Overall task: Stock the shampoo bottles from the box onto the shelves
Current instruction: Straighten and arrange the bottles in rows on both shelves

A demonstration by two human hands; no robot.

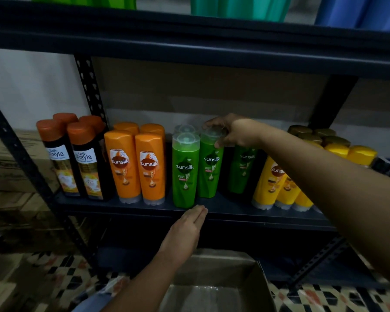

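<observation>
While right hand grips one green bottle — three green visible.

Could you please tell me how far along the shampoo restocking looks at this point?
Mostly done, by the look of it. The shelf already holds dark Safi, orange, green and yellow bottles in rows. The right hand grips the cap of a green Sunsilk bottle, setting it beside the others, while the left hand hovers flat at the shelf edge. The box below shows no bottles in its visible part, so little seems left.
</observation>
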